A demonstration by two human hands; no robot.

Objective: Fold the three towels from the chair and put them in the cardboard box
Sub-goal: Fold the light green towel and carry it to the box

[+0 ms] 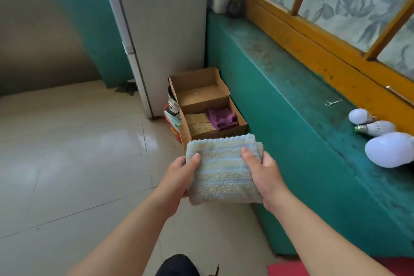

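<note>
I hold a folded pale blue striped towel (221, 170) flat in front of me with both hands. My left hand (179, 175) grips its left edge, thumb on top. My right hand (262, 170) grips its right edge the same way. Just beyond the towel, an open cardboard box (195, 87) stands on the floor between the fridge and the green ledge. Inside it lie a folded tan towel (199, 124) and a purple towel (221, 119). The far edge of the blue towel hides the box's near wall. No chair is in view.
A white fridge (165, 29) stands behind the box, with a metal pot (172, 103) on a red container squeezed beside it. A green ledge (291, 87) runs along the right under a wooden window frame and carries three light bulbs (389, 150). Pale floor tiles (78, 152) spread left.
</note>
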